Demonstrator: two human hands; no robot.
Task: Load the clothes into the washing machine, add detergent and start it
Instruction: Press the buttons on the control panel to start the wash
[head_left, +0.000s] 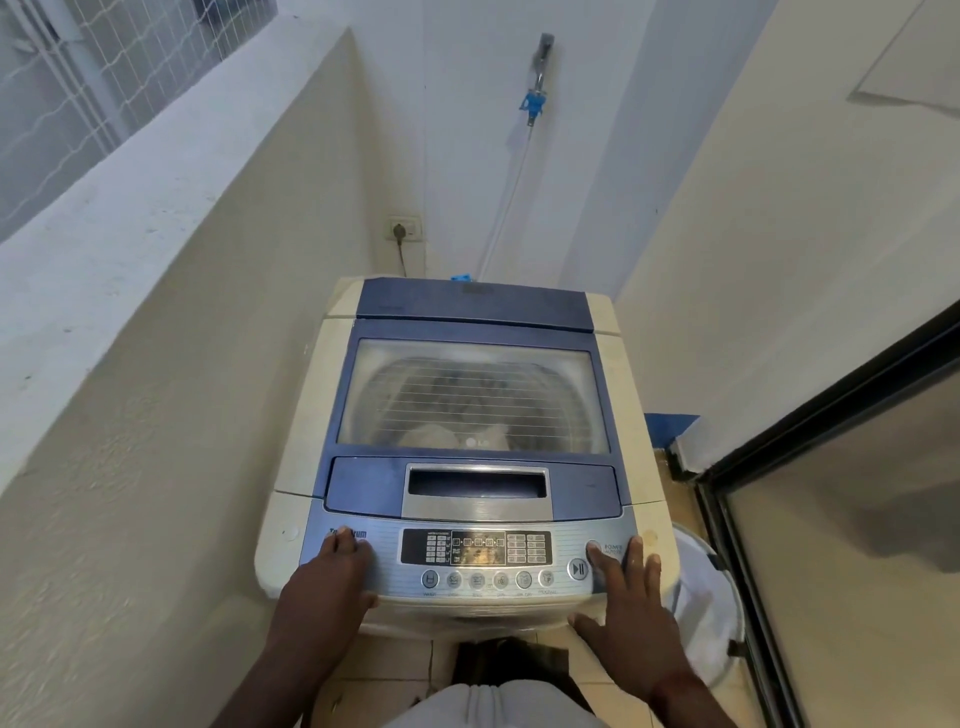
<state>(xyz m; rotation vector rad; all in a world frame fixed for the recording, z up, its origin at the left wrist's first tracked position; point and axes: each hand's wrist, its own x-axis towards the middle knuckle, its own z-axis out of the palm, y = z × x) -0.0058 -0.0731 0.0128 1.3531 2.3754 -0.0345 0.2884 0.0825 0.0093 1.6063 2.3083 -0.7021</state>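
A cream top-load washing machine (623, 364) with a blue lid (363, 488) stands in front of me, lid down. Through the lid's window (467, 400) I see the drum with pale clothes low inside. My left hand (332, 577) rests flat on the left end of the control panel (384, 566), holding nothing. My right hand (631, 597) lies on the panel's right end, fingers spread, with one fingertip on the round power button (594, 546). The start/pause button (577, 569) sits just left of that hand.
A plugged wall socket (405, 228) and a tap with a white hose (506, 202) are behind the machine. A low wall runs along the left. A dark-framed glass door (831, 519) stands on the right, with a white laundry basket (711, 613) beside the machine.
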